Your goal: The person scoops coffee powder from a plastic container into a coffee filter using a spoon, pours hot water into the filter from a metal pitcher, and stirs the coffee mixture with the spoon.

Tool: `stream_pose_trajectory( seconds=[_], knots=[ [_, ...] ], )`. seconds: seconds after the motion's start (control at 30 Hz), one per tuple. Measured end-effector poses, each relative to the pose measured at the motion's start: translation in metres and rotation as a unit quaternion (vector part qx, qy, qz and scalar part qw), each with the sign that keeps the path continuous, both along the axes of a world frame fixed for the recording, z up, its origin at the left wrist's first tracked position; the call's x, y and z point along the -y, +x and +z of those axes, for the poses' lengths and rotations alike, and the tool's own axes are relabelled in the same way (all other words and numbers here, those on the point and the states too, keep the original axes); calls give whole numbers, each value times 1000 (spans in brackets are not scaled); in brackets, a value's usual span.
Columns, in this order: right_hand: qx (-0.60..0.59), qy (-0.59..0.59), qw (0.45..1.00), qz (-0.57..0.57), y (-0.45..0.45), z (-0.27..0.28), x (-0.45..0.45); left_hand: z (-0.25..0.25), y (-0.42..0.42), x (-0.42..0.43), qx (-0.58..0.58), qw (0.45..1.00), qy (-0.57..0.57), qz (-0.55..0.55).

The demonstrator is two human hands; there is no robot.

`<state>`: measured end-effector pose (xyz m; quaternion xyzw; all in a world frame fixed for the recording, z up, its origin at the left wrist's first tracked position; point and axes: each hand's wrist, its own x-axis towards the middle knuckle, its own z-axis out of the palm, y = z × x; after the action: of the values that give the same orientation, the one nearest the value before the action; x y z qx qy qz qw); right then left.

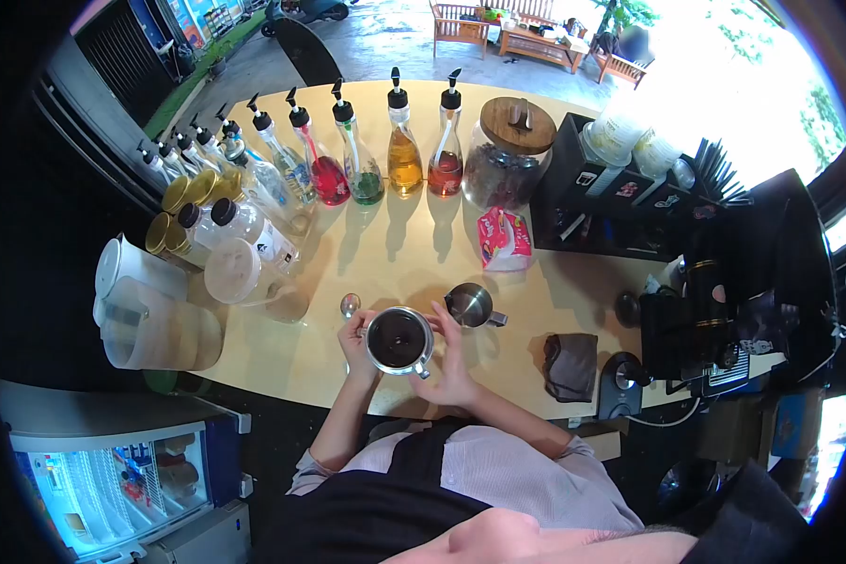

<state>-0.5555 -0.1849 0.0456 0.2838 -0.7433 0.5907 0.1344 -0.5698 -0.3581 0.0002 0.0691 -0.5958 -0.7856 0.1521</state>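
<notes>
A round steel pitcher [399, 338] with dark liquid inside is held over the near part of the table, in front of my body. My left hand [355, 344] is closed around its left side. On the other side, my right hand [449, 362] rests its fingers along the wall and near a metal piece at the rim. A second, smaller steel jug [470, 305] stands just beyond my right hand, its handle pointing right. Near the left fingers lies a spoon [350, 305] on the tabletop.
Pump bottles of coloured syrup [405, 160] line the back edge. Clear jugs [155, 324] and lidded jars stand left. Behind are a wooden-lidded jar [508, 164] and a pink packet [505, 240]. To the right are a folded dark cloth [571, 367], a black cup organizer [611, 202] and a black machine [700, 310].
</notes>
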Motion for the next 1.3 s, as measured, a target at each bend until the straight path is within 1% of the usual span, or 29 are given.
stream_pose_trajectory(
  seconds=[0.03,0.1,0.13,0.2,0.23,0.27,0.3,0.33,0.37,0.4,0.43,0.47,0.5,0.53,0.57,0.63,0.67,0.73,0.77,0.83,0.87,0.93,0.97,1.03,1.07,1.13,1.23,1.27,1.3],
  knots=[
    [1,0,1000,0,4,-8,-7,8,0,1,1,1000,0,0],
    [-128,-60,990,-22,10,-25,-23,17,0,2,5,998,-42,-36],
    [-127,-58,990,-20,9,-29,-32,16,1,2,6,999,-40,-34],
    [-143,-56,984,-84,5,-31,-48,14,2,4,-20,997,-56,-47],
    [-144,-55,985,-83,2,-30,-56,15,2,7,-20,997,-55,-46],
    [-115,-40,983,-134,0,-28,-63,17,3,13,-90,980,-175,-28],
    [-86,-26,979,-185,-3,-26,-69,21,4,17,-158,943,-293,-10],
    [-84,-4,974,-210,-7,-25,-76,25,7,20,-158,943,-293,-10],
    [-84,-4,974,-209,-10,-23,-81,30,12,23,-159,922,-353,-19],
    [-84,9,968,-237,-13,-18,-83,35,17,24,-160,897,-412,-29],
    [-84,23,960,-265,-16,-15,-86,38,21,24,-159,896,-413,-29],
    [-83,23,960,-265,-21,-12,-88,41,25,21,-144,883,-444,-53],
    [-53,19,968,-244,-25,-11,-89,45,27,18,-128,868,-473,-76],
    [-23,16,975,-221,-27,-10,-90,55,29,15,-127,868,-474,-76],
    [-23,16,975,-220,-28,-12,-90,68,31,11,-130,869,-474,-66],
    [36,14,973,-228,-32,-21,-89,74,30,-2,-133,869,-474,-56],
    [37,13,973,-228,-31,-30,-89,74,30,-11,-138,894,-427,-15],
    [219,-101,954,-175,-26,-42,-85,65,30,-21,-141,915,-378,28],
    [220,-101,954,-174,-25,-42,-83,53,31,-24,-109,932,-345,22],
    [277,-192,930,-144,-21,-32,-76,52,31,-27,-78,947,-310,16],
    [277,-191,930,-146,-21,-32,-74,53,30,-27,-91,933,-348,22],
    [311,-228,910,-153,-20,-31,-71,53,29,-29,-104,917,-385,29],
    [312,-228,910,-152,-19,-30,-70,48,28,-30,-105,927,-359,36],
    [342,-259,890,-155,-17,-27,-68,41,27,-33,-106,935,-334,45],
    [342,-260,890,-154,-17,-27,-66,38,27,-35,-89,958,-269,43],
    [342,-247,886,-193,-17,-29,-64,40,26,-34,-72,975,-205,41],
    [312,-293,876,-224,-20,-37,-56,43,23,-24,-72,970,-230,20],
    [317,-296,873,-225,-19,-40,-53,39,22,-22,-65,977,-205,-5],
    [320,-292,863,-261,-21,-40,-49,39,20,-17,-63,979,-194,-19]
  ],
)
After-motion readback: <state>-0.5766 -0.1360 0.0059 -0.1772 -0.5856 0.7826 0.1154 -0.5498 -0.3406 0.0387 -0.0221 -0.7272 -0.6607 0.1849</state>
